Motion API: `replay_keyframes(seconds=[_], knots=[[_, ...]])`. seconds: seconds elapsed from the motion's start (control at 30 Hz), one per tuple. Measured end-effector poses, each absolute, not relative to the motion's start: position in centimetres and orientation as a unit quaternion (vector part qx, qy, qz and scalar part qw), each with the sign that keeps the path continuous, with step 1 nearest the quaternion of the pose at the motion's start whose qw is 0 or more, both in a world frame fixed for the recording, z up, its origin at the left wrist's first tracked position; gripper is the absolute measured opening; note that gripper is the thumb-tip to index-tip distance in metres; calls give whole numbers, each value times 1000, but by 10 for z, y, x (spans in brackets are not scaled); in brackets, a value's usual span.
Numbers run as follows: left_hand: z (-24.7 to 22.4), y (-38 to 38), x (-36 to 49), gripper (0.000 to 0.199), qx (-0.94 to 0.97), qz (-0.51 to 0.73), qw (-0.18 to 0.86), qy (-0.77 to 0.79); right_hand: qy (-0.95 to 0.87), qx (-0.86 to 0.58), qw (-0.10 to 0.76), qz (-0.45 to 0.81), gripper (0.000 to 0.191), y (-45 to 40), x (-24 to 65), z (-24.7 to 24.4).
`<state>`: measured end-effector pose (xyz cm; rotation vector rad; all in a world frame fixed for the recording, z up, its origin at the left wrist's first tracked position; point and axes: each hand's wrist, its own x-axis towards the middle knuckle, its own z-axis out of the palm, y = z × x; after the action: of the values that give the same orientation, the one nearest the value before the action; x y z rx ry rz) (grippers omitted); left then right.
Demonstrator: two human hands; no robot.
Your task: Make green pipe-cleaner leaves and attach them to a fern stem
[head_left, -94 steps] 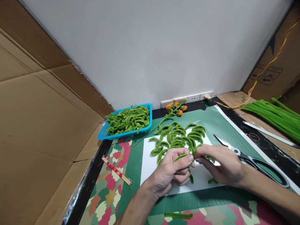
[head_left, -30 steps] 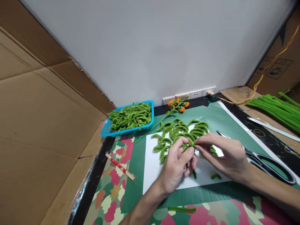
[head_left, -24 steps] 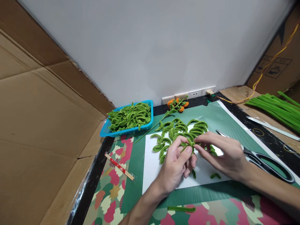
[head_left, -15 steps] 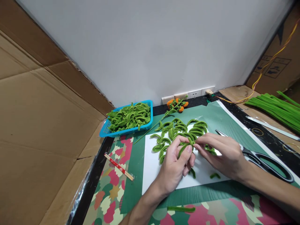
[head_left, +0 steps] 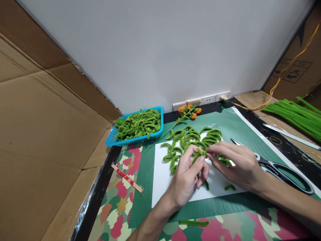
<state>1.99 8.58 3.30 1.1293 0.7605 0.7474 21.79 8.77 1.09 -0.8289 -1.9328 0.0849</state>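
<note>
Between my two hands is a bent green pipe cleaner. My left hand pinches it with thumb and fingers. From the other side, the fingertips of my right hand are closed on its end, close to the left fingertips. Beneath and behind the hands, many curled green pipe cleaner pieces lie on a white sheet of paper. A short bent green piece rests on the sheet below my right hand. Part of the held piece is hidden by my fingers.
A blue basket of green pieces stands at the back left, beside an orange-flowered pipe cleaner stem. Wrapped chopsticks lie left. Scissors lie partly under my right arm. Green pipe cleaners are piled far right. A straight piece lies in front.
My right fingertips have shifted slightly left and the held pipe cleaner has turned a little between the hands. The things on the table stay where they were.
</note>
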Motion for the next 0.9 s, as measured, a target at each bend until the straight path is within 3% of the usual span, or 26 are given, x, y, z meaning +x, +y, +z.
replay_keyframes(seconds=[0.63,0.8,0.9], knots=[[33,90,19,26,497,353,709,355,-820,-298,488,-1,21,90,221,15],[37,93,19,26,496,353,705,364,-864,-274,420,-40,42,97,230,15],[38,94,19,27,500,353,702,364,-872,-261,412,-45,44,100,232,18]])
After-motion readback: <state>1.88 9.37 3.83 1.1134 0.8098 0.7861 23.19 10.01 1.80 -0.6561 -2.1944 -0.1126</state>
